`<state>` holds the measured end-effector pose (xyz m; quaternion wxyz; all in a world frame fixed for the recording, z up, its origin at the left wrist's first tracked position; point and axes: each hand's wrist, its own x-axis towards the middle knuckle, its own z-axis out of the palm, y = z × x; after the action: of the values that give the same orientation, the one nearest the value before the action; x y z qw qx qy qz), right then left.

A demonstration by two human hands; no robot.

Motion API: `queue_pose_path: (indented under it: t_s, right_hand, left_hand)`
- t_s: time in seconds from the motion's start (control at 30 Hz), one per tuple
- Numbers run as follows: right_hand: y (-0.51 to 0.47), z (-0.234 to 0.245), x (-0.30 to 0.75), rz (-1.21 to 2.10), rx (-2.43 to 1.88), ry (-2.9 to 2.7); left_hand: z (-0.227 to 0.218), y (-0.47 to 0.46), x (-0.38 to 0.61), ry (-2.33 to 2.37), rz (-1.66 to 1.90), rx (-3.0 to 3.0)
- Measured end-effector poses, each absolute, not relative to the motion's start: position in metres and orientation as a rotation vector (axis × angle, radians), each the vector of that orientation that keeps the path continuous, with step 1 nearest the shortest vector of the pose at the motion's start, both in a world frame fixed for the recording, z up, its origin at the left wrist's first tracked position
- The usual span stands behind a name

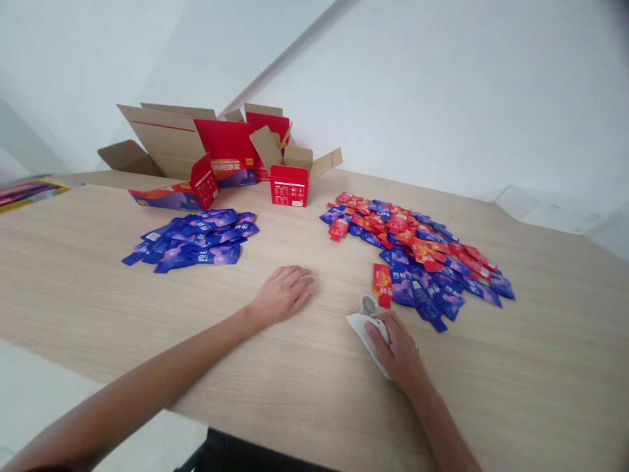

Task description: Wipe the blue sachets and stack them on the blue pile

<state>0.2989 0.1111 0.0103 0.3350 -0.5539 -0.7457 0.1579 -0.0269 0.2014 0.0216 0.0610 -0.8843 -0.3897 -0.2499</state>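
My left hand lies palm down on the wooden table, its fingers stretched out and nothing under them that I can see. Further right, my right hand is closed around a white cloth pressed on the tabletop, with a greyish patch at its far end. Just beyond the cloth is a red and orange sachet, at the near edge of a large mixed pile of blue and red sachets. A smaller pile of blue sachets rests beyond my left hand.
A large open carton lies on its side at the back left. Close to it stand a small red open box and another red box. Shiny colourful packaging is at the left edge. A white wall rises behind the table.
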Motion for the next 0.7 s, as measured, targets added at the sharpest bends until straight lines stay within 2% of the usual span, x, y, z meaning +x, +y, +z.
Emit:
queue_pose_path:
  t_s: [0.13, 0.37, 0.7]
  right_hand:
    - [0.107, 0.013, 0.296, 0.412, -1.345, -2.060]
    - [0.105, 0.017, 0.290, 0.447, -1.295, -2.138]
    - [0.102, 0.019, 0.282, 0.445, -1.279, -2.208]
  left_hand:
    - [0.008, 0.232, 0.050, -1.143, -0.808, -2.682]
    - [0.010, 0.307, 0.110, -1.335, -0.957, -2.505]
    - [0.001, 0.294, 0.209, -0.989, -0.895, -2.810]
